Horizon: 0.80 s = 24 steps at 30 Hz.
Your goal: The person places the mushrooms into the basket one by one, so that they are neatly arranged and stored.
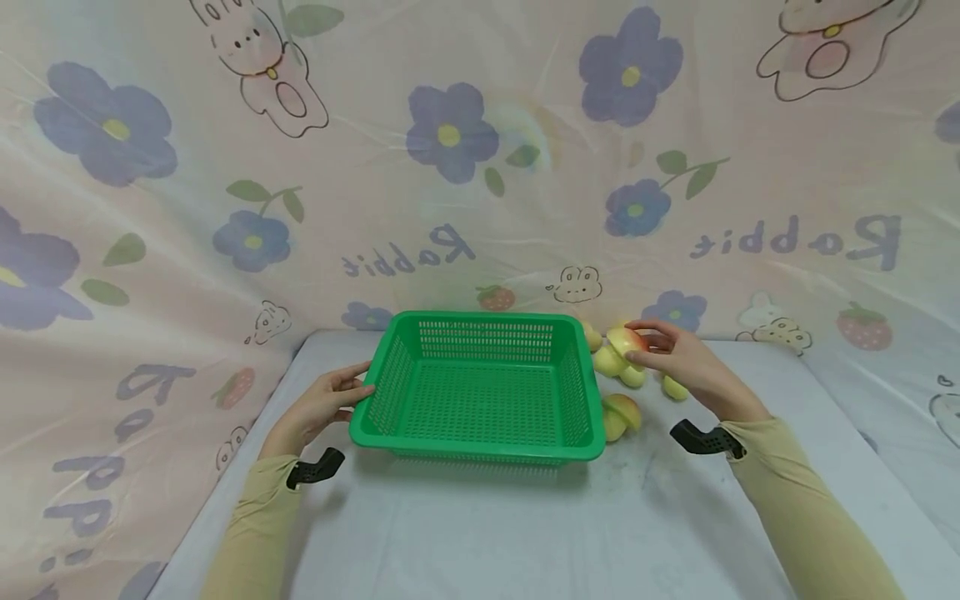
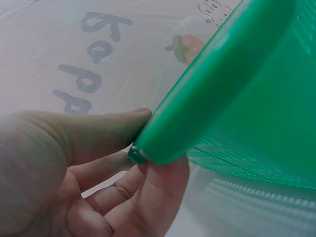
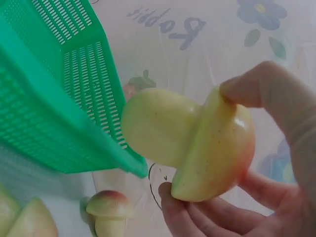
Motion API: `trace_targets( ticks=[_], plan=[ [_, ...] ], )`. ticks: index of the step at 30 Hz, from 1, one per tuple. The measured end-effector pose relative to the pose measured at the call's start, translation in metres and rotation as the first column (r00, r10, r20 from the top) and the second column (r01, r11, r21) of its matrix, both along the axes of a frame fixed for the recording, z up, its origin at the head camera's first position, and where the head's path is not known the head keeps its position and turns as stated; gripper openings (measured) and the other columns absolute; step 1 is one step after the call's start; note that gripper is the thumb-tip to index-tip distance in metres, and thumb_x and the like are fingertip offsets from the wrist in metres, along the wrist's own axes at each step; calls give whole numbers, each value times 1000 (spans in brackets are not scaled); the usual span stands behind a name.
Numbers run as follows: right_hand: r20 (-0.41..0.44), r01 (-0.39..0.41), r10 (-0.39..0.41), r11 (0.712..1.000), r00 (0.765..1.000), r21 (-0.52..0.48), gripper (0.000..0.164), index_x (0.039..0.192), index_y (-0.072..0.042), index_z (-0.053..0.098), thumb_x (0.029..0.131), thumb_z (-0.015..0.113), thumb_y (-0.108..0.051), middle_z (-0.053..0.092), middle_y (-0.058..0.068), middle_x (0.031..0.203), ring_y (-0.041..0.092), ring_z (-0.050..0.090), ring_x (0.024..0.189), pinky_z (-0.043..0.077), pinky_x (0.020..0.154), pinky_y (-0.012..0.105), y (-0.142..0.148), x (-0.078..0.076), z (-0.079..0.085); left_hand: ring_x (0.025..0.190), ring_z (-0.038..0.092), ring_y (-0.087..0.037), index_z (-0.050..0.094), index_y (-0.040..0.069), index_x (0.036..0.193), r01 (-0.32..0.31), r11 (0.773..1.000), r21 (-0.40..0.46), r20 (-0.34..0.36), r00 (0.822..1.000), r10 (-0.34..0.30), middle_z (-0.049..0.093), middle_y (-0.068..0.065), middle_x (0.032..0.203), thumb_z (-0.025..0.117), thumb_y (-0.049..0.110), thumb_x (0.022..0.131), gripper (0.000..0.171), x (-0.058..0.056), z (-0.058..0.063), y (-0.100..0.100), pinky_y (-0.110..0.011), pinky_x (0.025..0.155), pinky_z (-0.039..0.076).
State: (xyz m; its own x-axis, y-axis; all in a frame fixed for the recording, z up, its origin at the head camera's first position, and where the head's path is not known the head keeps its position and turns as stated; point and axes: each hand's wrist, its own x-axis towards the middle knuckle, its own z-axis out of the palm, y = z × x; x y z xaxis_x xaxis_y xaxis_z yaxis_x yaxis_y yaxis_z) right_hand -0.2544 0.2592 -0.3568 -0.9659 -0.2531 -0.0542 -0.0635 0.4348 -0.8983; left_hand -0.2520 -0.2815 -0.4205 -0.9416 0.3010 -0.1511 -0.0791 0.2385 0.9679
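Observation:
A green plastic basket [image 1: 480, 451] with slotted walls sits over the middle of the white table, its inside bare. My left hand [image 1: 318, 408] pinches the basket's left rim; the left wrist view has the thumb on the outer side of the rim [image 2: 207, 94] and fingertips beneath it. To the right of the basket, my right hand [image 1: 697, 371] holds a mushroom-shaped toy [image 3: 217, 148] with a yellow-and-red cap and pale stem. Thumb and fingers grip the cap, while the stem points toward the basket wall [image 3: 91, 89].
Several more toy mushrooms lie right of the basket, among them one near its front right corner [image 1: 621, 415] and one under my right hand [image 1: 674, 388]. A patterned cloth [image 1: 525, 208] hangs behind the table. Black wrist mounts [image 1: 705, 437] stick out from both sleeves.

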Motion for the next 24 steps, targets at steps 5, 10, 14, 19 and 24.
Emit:
trace_targets(
  ticks=[5, 10, 14, 19, 24],
  plan=[
    [-4, -34, 34, 999, 999, -17, 67, 141, -7, 40, 89, 69, -36, 47, 20, 135, 33, 44, 122, 35, 99, 49, -11, -7, 6, 90, 64, -19, 23, 7, 152, 7, 1000, -3, -2, 1000, -7, 59, -18, 106, 62, 21, 95, 71, 1, 0, -1, -34, 72, 54],
    [-12, -63, 63, 997, 998, -41, 61, 137, -7, 45, 88, 71, -32, 54, 18, 128, 25, 53, 112, 43, 92, 39, -25, -19, 7, 90, 64, -19, 22, 7, 153, 24, 1000, -1, -9, 1000, -24, 58, -19, 106, 61, 21, 96, 70, 1, 1, -1, -35, 72, 54],
    [1, -99, 99, 994, 995, -37, 60, 137, -8, 46, 88, 71, -33, 56, 18, 125, 25, 55, 109, 47, 85, 36, -39, -30, 4, 87, 63, -19, 22, 7, 153, 23, 1000, -9, -4, 1000, -23, 59, -16, 102, 61, 20, 96, 70, 2, 1, -2, -35, 72, 54],
    [11, -135, 135, 991, 991, -8, 60, 137, -5, 47, 89, 70, -30, 56, 19, 123, 28, 54, 109, 47, 85, 40, -60, -45, -3, 83, 62, -18, 23, 9, 153, 13, 1000, -18, -3, 1000, -13, 60, -13, 98, 61, 21, 96, 70, 3, 2, -1, -34, 71, 54],
    [36, -160, 159, 987, 987, 16, 58, 137, 1, 46, 91, 68, -26, 54, 23, 126, 29, 56, 108, 46, 91, 46, -82, -50, -2, 82, 63, -17, 24, 11, 153, 0, 1000, -23, 9, 1000, 0, 61, -13, 100, 61, 20, 96, 69, 2, 1, 1, -33, 70, 54]
  ],
)
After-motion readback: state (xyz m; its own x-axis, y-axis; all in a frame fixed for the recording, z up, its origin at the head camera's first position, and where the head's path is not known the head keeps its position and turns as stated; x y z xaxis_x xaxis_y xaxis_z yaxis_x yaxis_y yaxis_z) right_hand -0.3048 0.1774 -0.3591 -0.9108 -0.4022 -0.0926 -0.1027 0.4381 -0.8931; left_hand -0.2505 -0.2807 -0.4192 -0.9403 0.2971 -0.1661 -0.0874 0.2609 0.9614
